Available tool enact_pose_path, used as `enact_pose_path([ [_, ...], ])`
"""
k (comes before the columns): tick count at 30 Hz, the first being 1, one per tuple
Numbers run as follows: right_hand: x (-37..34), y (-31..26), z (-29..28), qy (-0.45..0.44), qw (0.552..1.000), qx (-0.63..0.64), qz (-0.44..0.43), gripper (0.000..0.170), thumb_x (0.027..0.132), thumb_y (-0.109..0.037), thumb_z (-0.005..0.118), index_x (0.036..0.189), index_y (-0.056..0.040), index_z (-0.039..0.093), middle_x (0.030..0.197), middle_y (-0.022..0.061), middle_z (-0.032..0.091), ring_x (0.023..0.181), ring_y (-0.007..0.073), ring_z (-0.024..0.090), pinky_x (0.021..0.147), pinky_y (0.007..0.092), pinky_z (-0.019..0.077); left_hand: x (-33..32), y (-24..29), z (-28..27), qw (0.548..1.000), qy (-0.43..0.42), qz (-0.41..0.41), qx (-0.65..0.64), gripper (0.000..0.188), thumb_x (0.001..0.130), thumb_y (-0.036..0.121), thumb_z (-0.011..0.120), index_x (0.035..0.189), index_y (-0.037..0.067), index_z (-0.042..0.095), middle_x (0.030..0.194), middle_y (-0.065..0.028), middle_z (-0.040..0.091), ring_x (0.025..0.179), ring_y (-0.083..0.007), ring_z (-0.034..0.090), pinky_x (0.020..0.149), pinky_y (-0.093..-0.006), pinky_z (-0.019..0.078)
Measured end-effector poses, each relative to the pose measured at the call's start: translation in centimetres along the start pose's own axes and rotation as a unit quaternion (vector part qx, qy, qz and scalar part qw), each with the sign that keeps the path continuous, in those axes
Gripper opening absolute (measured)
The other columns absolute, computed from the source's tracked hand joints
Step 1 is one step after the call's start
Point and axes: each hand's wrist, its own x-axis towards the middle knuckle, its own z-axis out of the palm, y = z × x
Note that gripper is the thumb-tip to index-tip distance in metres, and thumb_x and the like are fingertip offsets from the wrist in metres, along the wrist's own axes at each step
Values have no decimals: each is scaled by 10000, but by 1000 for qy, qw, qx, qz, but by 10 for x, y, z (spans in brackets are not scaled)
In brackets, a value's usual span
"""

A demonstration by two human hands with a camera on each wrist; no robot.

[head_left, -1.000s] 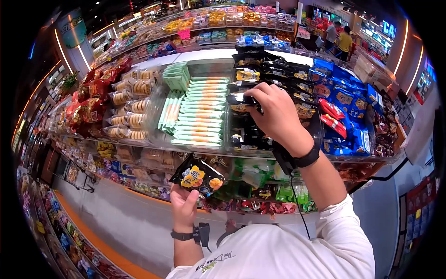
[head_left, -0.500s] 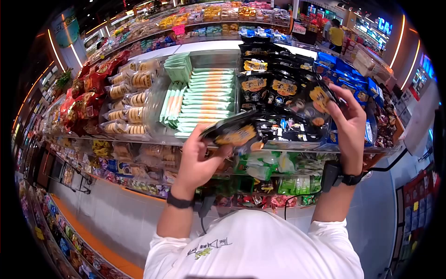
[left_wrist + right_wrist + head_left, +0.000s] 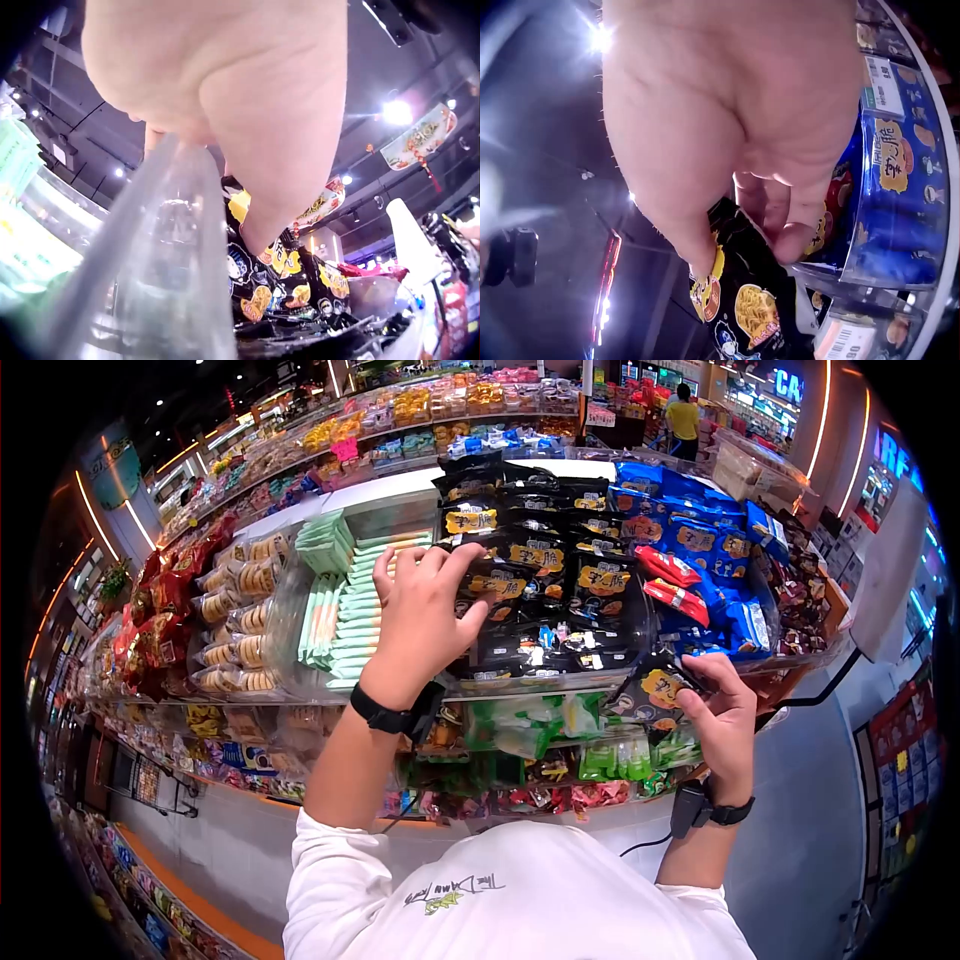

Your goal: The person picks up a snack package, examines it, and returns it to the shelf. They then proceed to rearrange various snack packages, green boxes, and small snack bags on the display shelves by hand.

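Observation:
My left hand [image 3: 420, 615] reaches into the clear bin of black snack packets, beside its left divider. Its thumb and fingers pinch a black packet [image 3: 497, 582]; in the left wrist view the thumb lies over the printed front of a black packet [image 3: 256, 303], and the fingertips are mostly hidden. In front of the bin's right part, my right hand [image 3: 725, 725] pinches another black packet [image 3: 655, 690] by its edge. The right wrist view shows that packet [image 3: 757, 315] hanging between thumb and fingers.
Mint-green packets [image 3: 355, 610] fill the compartment left of the black ones. Blue packets [image 3: 695, 540] with several red ones [image 3: 668, 568] lie to the right. Round biscuits [image 3: 250, 615] are farther left. A lower shelf holds green bags [image 3: 520, 725]. A person in yellow [image 3: 683, 420] stands behind.
My right hand first drew a black packet from the bin, then moved lower, beyond the bin's front. My left hand rose from below with its packet and moved over the bin's left side.

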Motion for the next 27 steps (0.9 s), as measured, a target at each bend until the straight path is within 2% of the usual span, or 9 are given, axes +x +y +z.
enact_pose_path([
  [2, 6, 0, -4, -25, 1000, 9, 3, 388, 917, 38, 794, 1291, 68, 696, 1224, 75, 599, 1134, 148, 609, 991, 275, 502, 2, -1, -3, 999, 22, -30, 20, 385, 844, 366, 855, 1161, 176, 746, 1091, -49, 677, 1193, -276, 585, 1177, -550, 260],
  [6, 20, 9, -8, -70, 997, 13, -21, 385, 918, 41, 793, 1289, 63, 693, 1221, 81, 596, 1143, 152, 608, 978, 275, 516, 8, -12, -12, 996, 41, -25, 73, 381, 855, 408, 859, 1122, 165, 737, 1068, -26, 661, 1110, -258, 611, 1028, -457, 345],
  [8, 28, 10, -1, -84, 995, 50, -4, 373, 918, 44, 794, 1277, 64, 696, 1219, 82, 596, 1145, 155, 609, 979, 278, 520, 12, -17, -9, 999, -6, -47, 25, 364, 857, 408, 853, 1098, 170, 718, 1087, -31, 675, 1112, -266, 624, 1023, -446, 368],
  [10, 39, 10, 11, -103, 993, 51, -12, 354, 936, 41, 780, 1279, 64, 693, 1216, 84, 598, 1149, 155, 614, 966, 278, 542, 18, -26, -10, 999, -38, -39, 5, 372, 853, 376, 860, 1086, 138, 693, 1085, -51, 695, 1083, -303, 648, 925, -454, 474],
  [12, 52, 9, 31, -127, 988, 88, -8, 340, 954, 20, 774, 1282, 59, 694, 1203, 77, 606, 1141, 147, 623, 932, 261, 555, 15, -26, -11, 997, -59, -41, -33, 370, 867, 341, 850, 1124, 121, 698, 1131, -71, 697, 1111, -321, 648, 949, -461, 508],
  [18, 100, -1, 101, -207, 968, 136, 43, 351, 966, -94, 807, 1280, 27, 706, 1076, 23, 693, 963, 72, 675, 833, 235, 555, -1, 1, -54, 996, 56, -7, -70, 358, 898, 180, 832, 1206, 55, 700, 1205, -148, 685, 1161, -378, 648, 1008, -447, 512],
  [20, 116, 11, 128, -185, 979, 83, -1, 317, 962, -151, 818, 1225, 8, 741, 984, 9, 713, 806, 50, 649, 696, 239, 526, -13, 9, -62, 994, 45, -14, -94, 331, 884, 128, 831, 1183, 53, 712, 1217, -148, 680, 1168, -368, 652, 1009, -447, 510],
  [26, 131, 26, 162, -161, 985, -20, -52, 277, 957, -151, 803, 1189, -8, 754, 987, 61, 706, 811, 106, 664, 701, 291, 534, -45, -3, -52, 995, 5, -7, -100, 284, 869, 61, 814, 1138, 88, 729, 1214, -118, 682, 1142, -343, 661, 967, -440, 506],
  [27, 130, 18, 163, -143, 983, -60, -95, 240, 959, -133, 790, 1162, -11, 751, 1036, 96, 717, 913, 191, 699, 769, 321, 550, -44, -8, -52, 995, 4, 17, -96, 285, 864, 57, 813, 1134, 96, 729, 1212, -108, 684, 1137, -336, 662, 965, -442, 501],
])
